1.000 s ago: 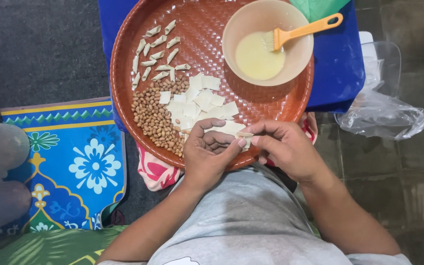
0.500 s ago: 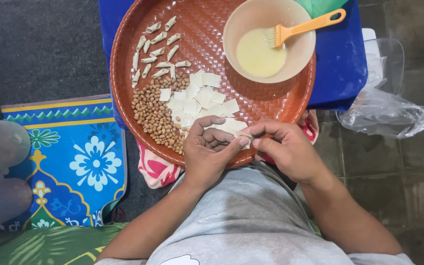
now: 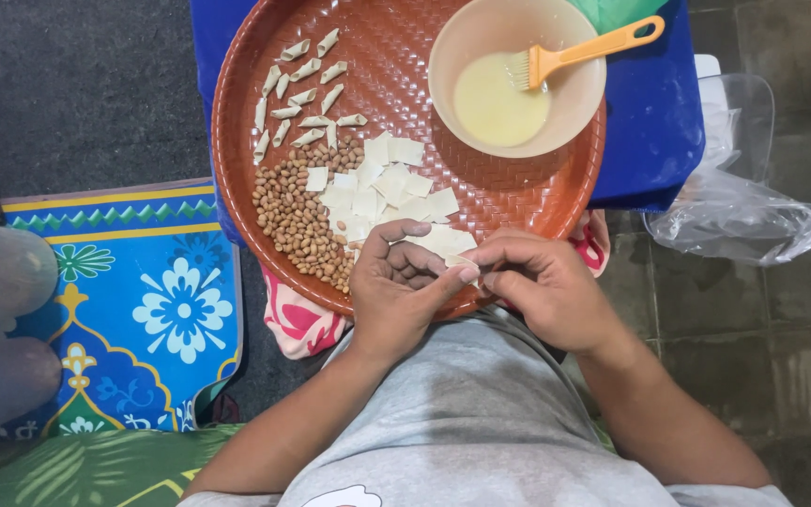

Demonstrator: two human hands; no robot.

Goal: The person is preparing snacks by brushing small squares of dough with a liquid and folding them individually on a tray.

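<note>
Both hands, left hand (image 3: pixel 396 286) and right hand (image 3: pixel 542 286), pinch one thin dough wrapper (image 3: pixel 464 264): soft, tear-prone, best held by edges.

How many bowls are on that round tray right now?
1. The bowl sits at the far right of the woven tray, holding pale liquid and an orange brush. None seems hidden.

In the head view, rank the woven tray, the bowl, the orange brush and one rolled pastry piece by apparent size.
1. Woven tray, largest.
2. Bowl.
3. Orange brush.
4. Rolled pastry piece, smallest.
All rest on the same tray, so nearness hardly skews this.
</note>
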